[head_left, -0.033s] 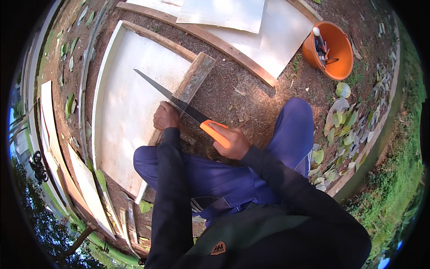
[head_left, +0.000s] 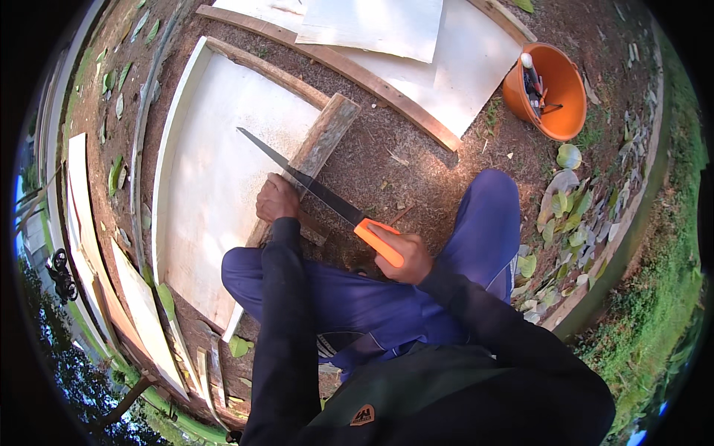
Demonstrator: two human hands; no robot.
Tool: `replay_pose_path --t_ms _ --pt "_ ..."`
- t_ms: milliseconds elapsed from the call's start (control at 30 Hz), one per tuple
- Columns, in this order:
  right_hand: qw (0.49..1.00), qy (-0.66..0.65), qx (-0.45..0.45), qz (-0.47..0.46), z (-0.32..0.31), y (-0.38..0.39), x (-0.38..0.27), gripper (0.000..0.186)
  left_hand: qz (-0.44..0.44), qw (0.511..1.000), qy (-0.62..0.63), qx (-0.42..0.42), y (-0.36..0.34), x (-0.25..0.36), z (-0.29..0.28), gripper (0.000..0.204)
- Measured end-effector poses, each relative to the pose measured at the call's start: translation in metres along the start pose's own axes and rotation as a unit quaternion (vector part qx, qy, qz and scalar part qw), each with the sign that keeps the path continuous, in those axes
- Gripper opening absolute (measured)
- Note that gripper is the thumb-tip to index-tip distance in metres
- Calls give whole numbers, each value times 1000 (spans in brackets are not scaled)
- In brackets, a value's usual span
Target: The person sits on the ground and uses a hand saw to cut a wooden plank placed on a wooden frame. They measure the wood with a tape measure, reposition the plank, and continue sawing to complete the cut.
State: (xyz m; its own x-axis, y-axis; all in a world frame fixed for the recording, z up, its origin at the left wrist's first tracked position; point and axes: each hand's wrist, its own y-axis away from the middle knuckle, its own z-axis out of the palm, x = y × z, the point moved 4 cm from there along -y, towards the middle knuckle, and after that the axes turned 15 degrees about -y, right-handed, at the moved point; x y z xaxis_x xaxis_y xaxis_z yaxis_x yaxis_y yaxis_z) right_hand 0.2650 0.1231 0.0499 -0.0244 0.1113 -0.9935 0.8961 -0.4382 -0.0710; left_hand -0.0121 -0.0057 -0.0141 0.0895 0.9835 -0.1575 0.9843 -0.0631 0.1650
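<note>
Your right hand is closed round the handle of the saw, whose blade lies across the rough wood strip at the edge of the white panel. Your left hand curls over the strip just beside the blade. The cut seems begun but unfinished: sawdust speckles the panel, the strip looks unparted, and its depth can't be told.
</note>
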Motion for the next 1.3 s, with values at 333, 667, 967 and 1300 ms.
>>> replay_pose_path --t_ms 333,667,967,1300 --pt "997 -9 64 52 52 -112 -3 48 55 998 -7 17 -2 20 -5 60" --pt "995 -24 32 91 6 -38 -45 50 -4 999 33 26 4 17 -2 60" --pt "997 25 -11 68 -32 53 -49 58 2 997 55 55 3 9 3 58" --pt "999 29 13 44 23 -48 -23 58 2 996 81 -22 6 12 -12 52"
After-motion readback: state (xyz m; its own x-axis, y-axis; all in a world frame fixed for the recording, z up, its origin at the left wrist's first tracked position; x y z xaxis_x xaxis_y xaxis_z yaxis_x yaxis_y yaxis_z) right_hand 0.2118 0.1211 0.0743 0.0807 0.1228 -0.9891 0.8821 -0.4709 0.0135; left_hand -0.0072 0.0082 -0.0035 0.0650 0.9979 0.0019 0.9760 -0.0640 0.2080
